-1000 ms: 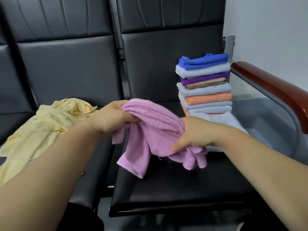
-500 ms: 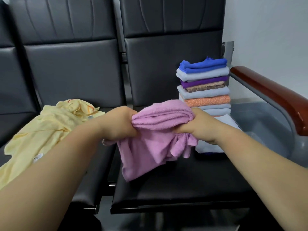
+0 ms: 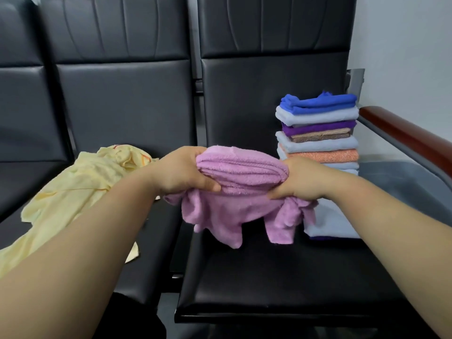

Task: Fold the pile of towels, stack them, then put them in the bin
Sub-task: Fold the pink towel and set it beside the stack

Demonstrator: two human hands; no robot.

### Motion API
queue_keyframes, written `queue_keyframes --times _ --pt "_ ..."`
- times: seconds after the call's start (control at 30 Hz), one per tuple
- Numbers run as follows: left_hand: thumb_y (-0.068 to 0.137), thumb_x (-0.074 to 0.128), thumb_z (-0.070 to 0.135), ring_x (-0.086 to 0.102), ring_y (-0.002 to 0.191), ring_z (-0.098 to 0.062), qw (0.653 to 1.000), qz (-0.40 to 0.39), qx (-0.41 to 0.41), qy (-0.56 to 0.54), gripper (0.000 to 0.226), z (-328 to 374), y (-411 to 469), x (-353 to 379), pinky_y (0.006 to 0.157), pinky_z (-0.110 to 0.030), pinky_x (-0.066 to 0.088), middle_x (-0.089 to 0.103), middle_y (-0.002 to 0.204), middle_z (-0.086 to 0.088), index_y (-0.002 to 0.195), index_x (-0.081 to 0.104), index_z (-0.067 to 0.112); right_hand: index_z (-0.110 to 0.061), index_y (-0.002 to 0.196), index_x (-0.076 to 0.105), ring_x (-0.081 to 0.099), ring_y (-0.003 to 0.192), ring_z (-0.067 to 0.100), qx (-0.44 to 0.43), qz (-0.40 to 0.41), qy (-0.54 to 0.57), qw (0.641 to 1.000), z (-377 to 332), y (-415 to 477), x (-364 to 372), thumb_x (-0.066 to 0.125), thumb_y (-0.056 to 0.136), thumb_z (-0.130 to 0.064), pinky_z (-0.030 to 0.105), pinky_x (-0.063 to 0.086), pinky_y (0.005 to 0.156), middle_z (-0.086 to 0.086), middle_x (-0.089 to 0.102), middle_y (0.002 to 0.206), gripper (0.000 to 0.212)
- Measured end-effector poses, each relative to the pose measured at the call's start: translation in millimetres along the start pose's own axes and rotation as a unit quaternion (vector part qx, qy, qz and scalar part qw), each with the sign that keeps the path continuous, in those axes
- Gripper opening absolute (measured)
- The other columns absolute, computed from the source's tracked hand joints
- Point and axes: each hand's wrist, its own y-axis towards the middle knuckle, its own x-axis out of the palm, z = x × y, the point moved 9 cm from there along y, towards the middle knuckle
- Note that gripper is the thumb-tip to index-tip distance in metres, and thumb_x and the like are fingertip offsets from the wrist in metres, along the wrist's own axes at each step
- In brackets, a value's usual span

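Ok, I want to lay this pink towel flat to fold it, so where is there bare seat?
The front of the right seat is bare, bordered by the towel stack behind on the right. The left seat is crowded with the yellow cloth. Both hands hold the pink towel.

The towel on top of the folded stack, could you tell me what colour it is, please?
Bright blue; the top towel shows clearly in the head view.

Stack's [image 3: 320, 133] lower towels behind right hand [image 3: 300, 179].
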Motion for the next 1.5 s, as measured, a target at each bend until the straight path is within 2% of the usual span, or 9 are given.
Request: queue_keyframes --times 0.2,0.47,0.63,0.77,0.9,1.03,1.13,1.33,1.5 --pt "0.074 0.071 0.016 0.061 0.073 -0.024 0.922 0.118 -0.042 0.367 0.023 -4 29 -29 0.053 -0.031 0.044 0.064 0.077 0.004 0.087 0.053 0.023 -0.023 0.076 0.056 0.059 0.079 0.024 -0.019 0.155 -0.086 0.984 -7 29 -13 0.068 0.083 -0.018 0.036 0.038 0.061 -0.007 0.059 0.071 0.016" --pt "0.082 0.063 0.017 0.056 0.073 -0.032 0.856 0.314 0.057 0.407 0.018 17 15 -54 0.062 -0.041 0.046 0.057 0.082 -0.001 0.095 0.05 0.014 -0.025 0.101 0.069 0.057 0.085 0.021 -0.082 0.32 -0.056 0.942 -28 19 -47 0.08 0.075 -0.011 0.035 0.046 0.069 -0.007 0.063 0.094 0.031" --pt "0.074 0.059 0.026 0.064 0.062 -0.021 0.912 0.108 -0.05 0.394 0.009 -42 19 -19 0.052 -0.031 0.048 0.059 0.064 0.006 0.076 0.05 0.024 -0.022 0.086 0.063 0.067 0.063 0.016 0.028 0.059 -0.071 0.995 6 22 16 0.063 0.081 -0.01 0.031 0.051 0.06 -0.001 0.071 0.063 0.013" --pt "0.063 0.078 0.035 0.063 0.055 -0.025 0.924 -0.116 -0.184 0.314 0.029 -114 -5 33 0.054 -0.044 0.061 0.071 0.073 -0.011 0.084 0.066 0.019 -0.014 0.071 0.068 0.056 0.044 0.014 0.112 -0.212 -0.098 0.966 35 -10 93 0.058 0.084 -0.014 0.026 0.051 0.055 0.0 0.067 0.053 0.017" --pt "0.059 0.089 0.034 0.072 0.076 -0.027 0.902 -0.251 -0.253 0.244 0.037 -138 -40 59 0.081 -0.054 0.061 0.077 0.09 -0.014 0.088 0.076 0.015 -0.015 0.067 0.058 0.054 0.055 0.016 0.066 -0.21 -0.103 0.97 33 -22 110 0.074 0.072 -0.024 0.032 0.047 0.058 -0.002 0.059 0.058 0.02" --pt "0.062 0.093 0.026 0.073 0.104 -0.037 0.924 -0.256 -0.247 0.141 0.046 -129 -40 58 0.098 -0.054 0.056 0.078 0.104 -0.014 0.102 0.077 0.009 -0.016 0.097 0.076 0.073 0.089 0.015 0.079 -0.26 0.006 0.962 36 -34 113 0.088 0.062 -0.044 0.037 0.062 0.09 -0.003 0.079 0.095 0.047" --pt "0.07 0.092 0.024 0.073 0.108 -0.025 0.936 -0.246 -0.23 0.101 0.048 -120 -36 58 0.104 -0.045 0.054 0.078 0.111 -0.004 0.113 0.074 0.012 -0.011 0.104 0.07 0.071 0.089 0.016 0.072 -0.19 0.024 0.979 37 -25 94 0.089 0.055 -0.058 0.045 0.058 0.095 0.001 0.074 0.091 0.071" --pt "0.074 0.08 0.066 0.073 0.094 -0.012 0.965 -0.132 -0.221 0.051 0.056 -117 -16 54 0.092 -0.032 0.057 0.077 0.096 0.007 0.102 0.071 0.019 -0.011 0.09 0.054 0.052 0.06 0.008 0.049 -0.082 0.026 0.995 28 -7 79 0.086 0.075 -0.04 0.025 0.044 0.052 0.006 0.057 0.076 0.045" --pt "0.096 0.061 0.052 0.059 0.075 -0.012 0.964 -0.089 -0.208 0.141 0.039 -125 -1 43 0.08 -0.032 0.051 0.064 0.075 0.008 0.076 0.064 0.019 -0.022 0.1 0.064 0.066 0.088 0.021 -0.018 -0.099 0.002 0.995 6 12 93 0.085 0.073 -0.02 0.039 0.056 0.075 -0.001 0.066 0.099 0.034"
